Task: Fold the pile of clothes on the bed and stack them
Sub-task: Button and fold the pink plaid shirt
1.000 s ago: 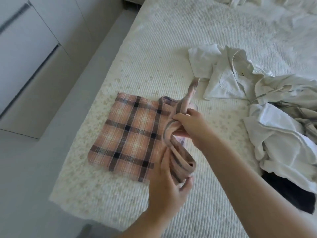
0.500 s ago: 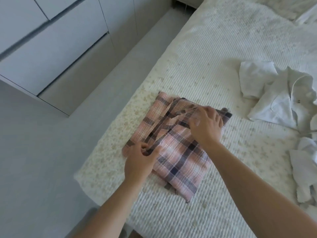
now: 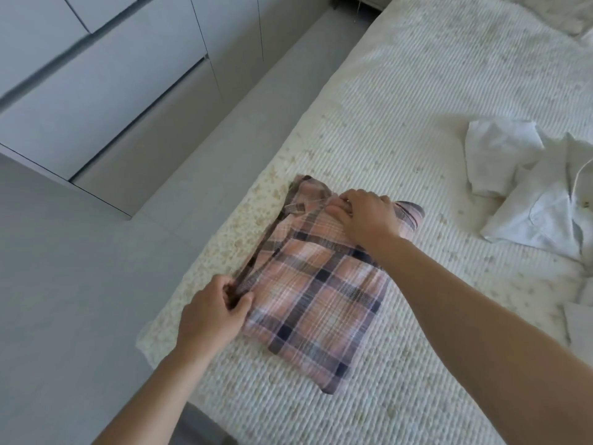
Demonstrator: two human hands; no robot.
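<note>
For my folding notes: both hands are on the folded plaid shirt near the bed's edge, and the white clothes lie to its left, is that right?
Not quite. The head view shows the white clothes to the right of the plaid shirt, not left. Left hand and right hand are both on it.

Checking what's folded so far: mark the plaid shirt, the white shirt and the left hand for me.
plaid shirt (image 3: 321, 300): head view, flat middle of the folded panel.
white shirt (image 3: 542, 213): head view, crumpled front near the collar.
left hand (image 3: 211, 313): head view, back of the hand pinching the plaid edge.
</note>
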